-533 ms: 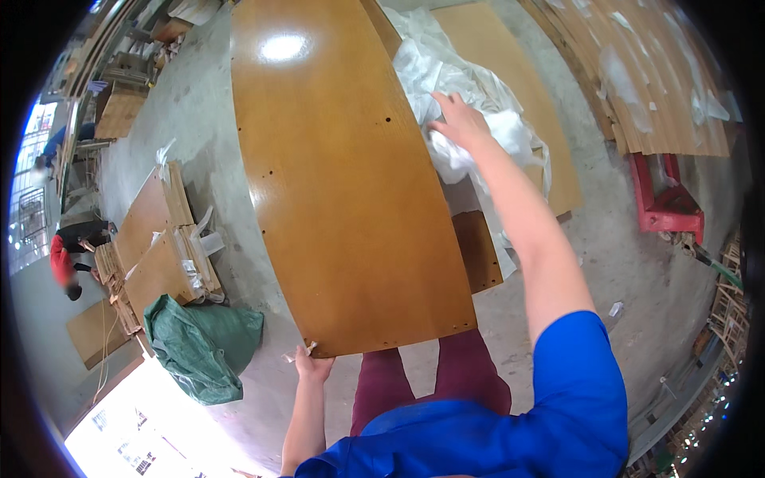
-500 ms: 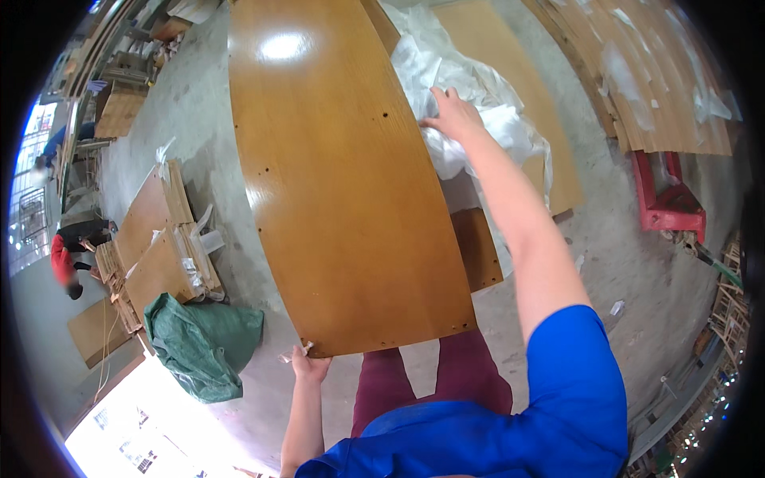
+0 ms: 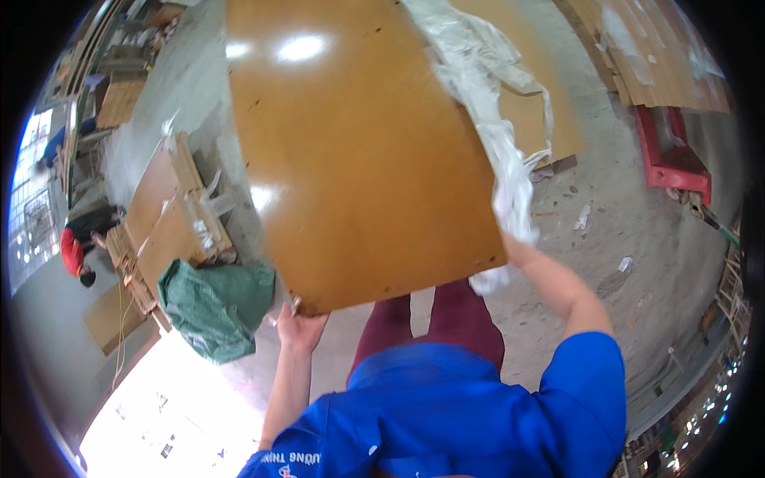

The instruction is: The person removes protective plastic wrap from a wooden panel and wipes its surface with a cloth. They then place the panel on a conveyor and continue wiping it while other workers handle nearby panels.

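Note:
A large glossy brown wooden panel [image 3: 366,175] with small drilled holes extends away in front of me. My left hand [image 3: 301,328] grips its near left corner, where a scrap of whitish material sticks out by the thumb. At the near right corner, my right hand [image 3: 519,248] holds the end of a bunched white plastic sheet [image 3: 510,171]. This sheet runs along the panel's right edge, and some of it hangs below the corner. The right fingers are mostly hidden, so I cannot tell whether they also touch the panel.
Brown boards [image 3: 163,227] are stacked at left, beside a green sack [image 3: 215,307]. A flat tan sheet [image 3: 538,119] lies on the floor beyond the plastic. At right, a red metal frame [image 3: 673,167] stands by more boards [image 3: 645,56]. A person in red [image 3: 73,251] bends at far left.
My right hand has come back toward me to the panel's near right corner, drawing the white plastic along the edge. The panel's near end has risen, with my left hand still at its corner.

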The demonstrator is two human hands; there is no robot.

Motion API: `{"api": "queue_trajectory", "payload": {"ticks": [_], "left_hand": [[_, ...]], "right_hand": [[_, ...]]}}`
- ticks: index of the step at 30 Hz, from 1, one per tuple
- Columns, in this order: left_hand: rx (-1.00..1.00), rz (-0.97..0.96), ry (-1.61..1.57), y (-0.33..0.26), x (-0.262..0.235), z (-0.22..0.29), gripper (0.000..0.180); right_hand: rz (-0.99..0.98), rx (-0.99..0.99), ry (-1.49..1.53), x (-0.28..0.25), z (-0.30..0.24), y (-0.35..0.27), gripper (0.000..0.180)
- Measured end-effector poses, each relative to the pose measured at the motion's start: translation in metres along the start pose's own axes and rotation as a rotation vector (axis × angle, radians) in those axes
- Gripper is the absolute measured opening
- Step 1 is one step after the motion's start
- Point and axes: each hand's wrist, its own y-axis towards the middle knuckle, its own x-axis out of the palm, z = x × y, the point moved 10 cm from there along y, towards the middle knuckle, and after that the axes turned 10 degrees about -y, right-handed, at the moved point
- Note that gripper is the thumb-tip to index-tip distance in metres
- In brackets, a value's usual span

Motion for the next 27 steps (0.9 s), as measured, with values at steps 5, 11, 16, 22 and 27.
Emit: {"api": "queue_trajectory", "payload": {"ticks": [5, 11, 16, 22, 27], "left_hand": [[-0.158, -0.013, -0.048, -0.025, 0.01, -0.056, 0.052], [-0.328, -0.029, 0.043, -0.046, 0.015, -0.117, 0.047], [-0.35, -0.086, 0.179, -0.075, 0.03, -0.121, 0.039], [-0.331, -0.16, 0.108, -0.096, 0.039, -0.11, 0.035], [-0.348, -0.193, 0.095, -0.108, 0.046, -0.124, 0.042]], "right_hand": [[0.186, 0.475, 0.42, 0.058, -0.031, -0.069, 0.027], [1.386, 0.456, 1.02, -0.046, 0.019, -0.066, 0.024], [1.195, 0.82, 0.588, -0.024, 0.057, -0.056, 0.024], [1.122, 0.618, 0.134, -0.07, 0.026, -0.014, 0.026], [0.914, -0.225, 0.001, -0.097, -0.131, 0.099, 0.03]]}}
